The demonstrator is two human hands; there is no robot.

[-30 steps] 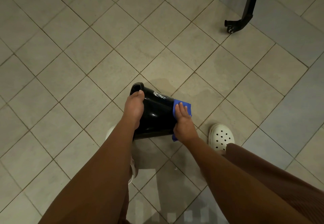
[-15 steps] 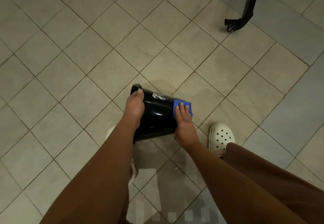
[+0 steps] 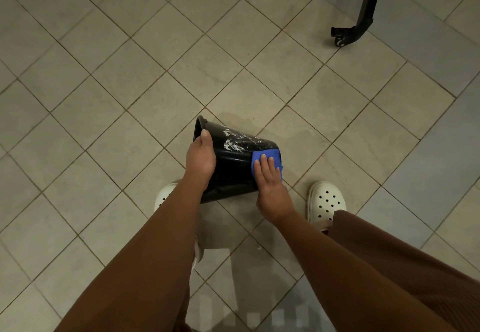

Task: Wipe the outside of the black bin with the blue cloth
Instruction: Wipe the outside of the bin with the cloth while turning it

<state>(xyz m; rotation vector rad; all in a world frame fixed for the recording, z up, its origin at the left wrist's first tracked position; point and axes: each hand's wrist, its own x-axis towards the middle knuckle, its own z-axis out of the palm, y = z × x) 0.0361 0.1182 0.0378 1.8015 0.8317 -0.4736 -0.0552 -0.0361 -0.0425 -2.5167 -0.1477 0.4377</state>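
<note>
Cloth (image 3: pixel 268 152) against bin's (image 3: pixel 233 173) right end

black bin (image 3: pixel 235 168) tipped on tile floor (image 3: pixel 130 71) | left hand (image 3: pixel 200 158) grips rim | right hand (image 3: pixel 270 183) presses blue cloth (image 3: pixel 267 155)

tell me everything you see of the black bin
The black bin looks like glossy plastic, tapered, with a lipped rim. It is tipped on its side over the tiled floor, mouth to the picture's left. White smears mark its upper wall. The left hand grips the rim; the right hand presses the blue cloth against the wall near the base.
</note>
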